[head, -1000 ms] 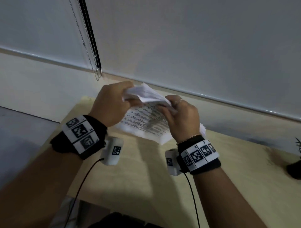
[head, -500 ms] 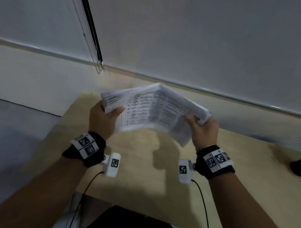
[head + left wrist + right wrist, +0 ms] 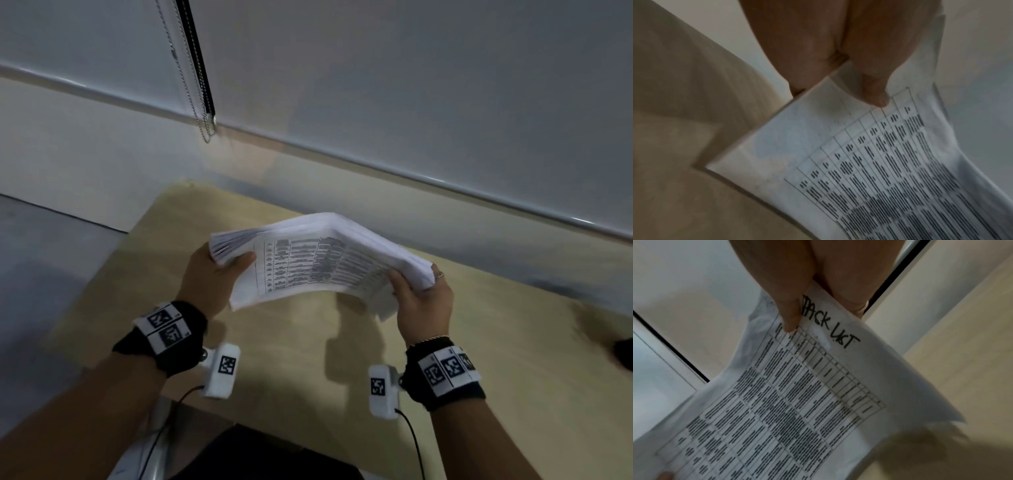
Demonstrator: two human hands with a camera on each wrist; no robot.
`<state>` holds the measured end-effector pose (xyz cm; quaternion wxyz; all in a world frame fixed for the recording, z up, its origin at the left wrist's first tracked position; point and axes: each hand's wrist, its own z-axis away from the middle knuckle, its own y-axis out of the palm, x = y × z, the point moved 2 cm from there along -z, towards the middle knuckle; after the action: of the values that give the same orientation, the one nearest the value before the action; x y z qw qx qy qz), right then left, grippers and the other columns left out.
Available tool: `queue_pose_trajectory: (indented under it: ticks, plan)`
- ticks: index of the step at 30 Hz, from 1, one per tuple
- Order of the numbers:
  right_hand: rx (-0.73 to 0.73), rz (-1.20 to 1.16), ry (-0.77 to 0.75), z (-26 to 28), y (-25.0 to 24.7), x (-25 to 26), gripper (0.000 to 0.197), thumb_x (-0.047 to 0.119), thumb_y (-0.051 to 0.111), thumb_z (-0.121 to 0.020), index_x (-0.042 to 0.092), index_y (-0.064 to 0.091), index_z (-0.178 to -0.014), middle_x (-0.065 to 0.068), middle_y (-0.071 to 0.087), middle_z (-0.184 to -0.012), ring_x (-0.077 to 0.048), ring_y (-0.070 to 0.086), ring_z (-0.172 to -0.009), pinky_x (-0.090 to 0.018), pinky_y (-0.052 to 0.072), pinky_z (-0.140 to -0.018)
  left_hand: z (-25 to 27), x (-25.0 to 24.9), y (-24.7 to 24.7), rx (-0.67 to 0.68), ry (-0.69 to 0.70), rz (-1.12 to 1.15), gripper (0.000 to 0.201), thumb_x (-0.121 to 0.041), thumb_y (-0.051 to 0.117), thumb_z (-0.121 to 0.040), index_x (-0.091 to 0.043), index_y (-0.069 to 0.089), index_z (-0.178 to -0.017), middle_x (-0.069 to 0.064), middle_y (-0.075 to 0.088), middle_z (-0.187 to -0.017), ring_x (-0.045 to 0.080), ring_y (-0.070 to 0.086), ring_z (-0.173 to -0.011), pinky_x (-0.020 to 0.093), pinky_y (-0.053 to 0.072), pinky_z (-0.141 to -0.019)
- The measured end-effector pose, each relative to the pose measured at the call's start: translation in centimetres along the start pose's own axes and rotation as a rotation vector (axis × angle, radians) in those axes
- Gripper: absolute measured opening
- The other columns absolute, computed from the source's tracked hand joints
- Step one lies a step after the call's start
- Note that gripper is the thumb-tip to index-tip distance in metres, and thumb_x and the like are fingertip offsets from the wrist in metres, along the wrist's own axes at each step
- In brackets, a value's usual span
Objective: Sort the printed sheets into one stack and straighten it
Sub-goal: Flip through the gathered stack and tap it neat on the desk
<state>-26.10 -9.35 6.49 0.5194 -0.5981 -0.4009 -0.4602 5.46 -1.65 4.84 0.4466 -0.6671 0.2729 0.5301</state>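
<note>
Fingers [image 3: 239, 262] of both hands pinch stack [image 3: 318, 260] ends; stack arched between them.

From my remote seat I look down on a pale wood-grain table [image 3: 496, 359] pushed against a light wall [image 3: 85, 144], with grey floor [image 3: 41, 274] off its left edge. Above the wall runs a wide grey roller blind [image 3: 411, 85] ending in a pale bottom rail [image 3: 445, 186], beside a dark vertical gap [image 3: 195, 58] where a bead chain [image 3: 186, 82] hangs. The light is dim, and a dark blurred shape [image 3: 623, 353] at the table's right edge may be a plant pot.
</note>
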Motion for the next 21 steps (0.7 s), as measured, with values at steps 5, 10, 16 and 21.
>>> queue_pose_trajectory:
  ticks: [5,10,16,21]
  plan:
    - [0.105,0.010,-0.055,-0.1,-0.9,0.7,0.034,0.006,0.076,-0.082,0.028,0.060,-0.101,-0.005,0.065,-0.102,-0.020,0.064,-0.092,-0.031,0.056,-0.077,-0.3,-0.9,-1.4,0.060,0.114,0.036,0.024,-0.036,0.073,-0.074,-0.036,0.064,-0.097,-0.021,0.070,-0.094,-0.002,0.064,-0.084,0.013,0.050,-0.076]
    - [0.119,0.000,-0.116,-0.3,-0.3,2.3,0.024,0.005,0.069,-0.088,0.028,0.063,-0.088,0.006,0.066,-0.092,0.008,0.060,-0.076,-0.005,0.045,-0.061,-0.8,-2.3,-1.1,0.006,0.148,0.059,0.006,-0.023,0.060,-0.088,-0.028,0.065,-0.089,-0.024,0.069,-0.084,-0.006,0.059,-0.078,0.011,0.044,-0.072]
    - [0.080,-0.033,-0.110,-0.4,-0.1,2.3,0.023,0.002,0.063,-0.091,0.024,0.065,-0.084,0.006,0.069,-0.088,-0.001,0.062,-0.082,-0.015,0.047,-0.074,-1.4,-2.8,-1.1,-0.052,0.091,0.110,0.019,-0.008,0.057,-0.089,-0.021,0.068,-0.083,-0.020,0.071,-0.079,-0.003,0.061,-0.077,0.010,0.045,-0.074]
    - [0.076,-0.037,-0.085,-0.7,0.0,2.4,0.016,0.015,0.067,-0.087,0.024,0.067,-0.099,0.003,0.070,-0.095,-0.015,0.065,-0.090,-0.031,0.050,-0.082,-1.7,-3.9,-1.2,0.000,0.172,-0.006,0.016,-0.013,0.059,-0.086,-0.024,0.069,-0.094,-0.027,0.071,-0.092,-0.006,0.063,-0.088,0.009,0.045,-0.083]
